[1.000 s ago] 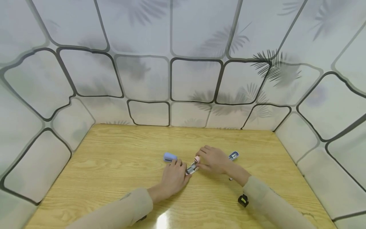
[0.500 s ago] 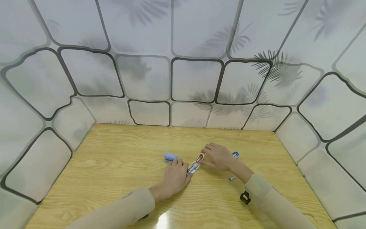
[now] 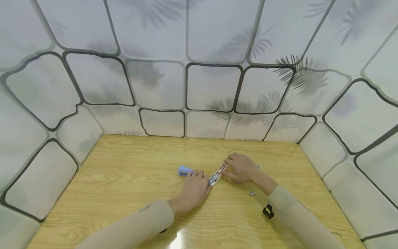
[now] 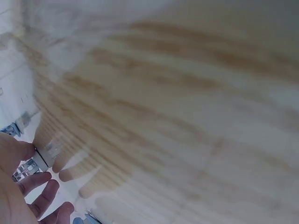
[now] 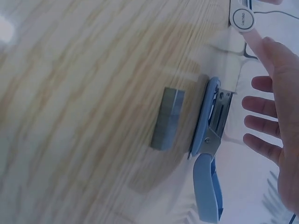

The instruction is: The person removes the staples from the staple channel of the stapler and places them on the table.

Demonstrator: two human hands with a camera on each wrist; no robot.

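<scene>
An opened stapler (image 3: 214,178) with a white base and a pink lid (image 3: 222,168) swung back lies between the two hands. My left hand (image 3: 196,188) grips the base's near end, its thumb and index finger on it in the left wrist view. My right hand (image 3: 244,169) pinches the far end of the pink lid; its other fingers are spread apart in the right wrist view. A strip of grey staples (image 5: 167,119) lies on the table below the right hand. Beside it an opened blue stapler (image 5: 208,189) is mostly hidden by the right hand in the head view.
A closed blue stapler (image 3: 184,171) lies just beyond the left fingers. The wooden table (image 3: 130,166) ends at patterned cloth walls (image 3: 161,86) at the back and sides. A small black device (image 3: 268,211) with a yellow patch sits by the right sleeve.
Both hands have shifted right and slightly away with the stapler. Its pink lid has been swung further back, now nearly in line with the base. The staple strip has come into fuller view.
</scene>
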